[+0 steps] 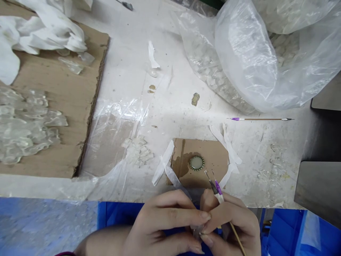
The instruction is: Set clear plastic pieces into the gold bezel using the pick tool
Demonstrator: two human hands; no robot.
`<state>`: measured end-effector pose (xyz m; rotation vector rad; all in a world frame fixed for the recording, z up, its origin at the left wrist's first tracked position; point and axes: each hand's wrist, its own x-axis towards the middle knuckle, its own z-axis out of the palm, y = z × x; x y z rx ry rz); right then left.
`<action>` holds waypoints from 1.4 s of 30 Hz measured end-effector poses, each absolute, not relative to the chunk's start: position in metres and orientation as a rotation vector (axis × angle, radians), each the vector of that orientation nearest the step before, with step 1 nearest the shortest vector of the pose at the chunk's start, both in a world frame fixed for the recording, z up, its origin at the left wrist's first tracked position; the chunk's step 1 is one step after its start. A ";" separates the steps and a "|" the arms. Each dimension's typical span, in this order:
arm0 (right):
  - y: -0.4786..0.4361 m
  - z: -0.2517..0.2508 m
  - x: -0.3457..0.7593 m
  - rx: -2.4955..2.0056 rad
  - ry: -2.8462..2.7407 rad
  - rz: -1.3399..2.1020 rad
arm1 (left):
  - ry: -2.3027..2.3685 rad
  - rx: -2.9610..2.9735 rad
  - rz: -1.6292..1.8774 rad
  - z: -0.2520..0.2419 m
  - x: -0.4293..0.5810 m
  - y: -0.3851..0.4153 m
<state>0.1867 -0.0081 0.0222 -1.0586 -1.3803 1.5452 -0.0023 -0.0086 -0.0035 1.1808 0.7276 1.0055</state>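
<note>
A small clear piece [197, 231] is held on the near side of the small cardboard card [218, 153], just past the table's edge. The left hand [167, 220] pinches it between thumb and fingers, while the right hand [231, 224] grips it from the other side with its fingertips. Tucked in the right hand is a wooden-handled tool [236, 236] with 2 fine tips, 1 dark and 1 purple, which point towards the card.

On the card sits 1 round disc [197, 163] with a toothed rim, within or beside a dark stain. White strips [163, 165] lie at the card's left and right ends. Left of the card is a pile of small pale pieces [138, 151]; further left, a large cardboard sheet [61, 78] carries a heap of clear pieces [26, 128] and white cloth [53, 32]. Beyond the card, to the far right, slumps a plastic bag [245, 53] with pale bits inside. Between card and bag lies a thin double-ended stick [263, 119]. Right of the card are small clear loops [274, 167].
</note>
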 end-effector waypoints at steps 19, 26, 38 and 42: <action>-0.015 0.025 0.189 -1.097 -1.413 1.504 | 0.703 1.404 0.954 -0.003 -0.007 -0.014; -0.027 0.020 0.192 -1.122 -1.437 1.486 | 0.685 1.536 0.949 -0.001 -0.011 -0.012; -0.038 0.024 0.190 -1.356 -1.491 1.284 | 0.685 1.548 0.999 0.000 -0.009 -0.009; -0.033 0.025 0.195 -1.250 -1.560 1.362 | 0.673 1.507 1.024 -0.002 -0.009 -0.006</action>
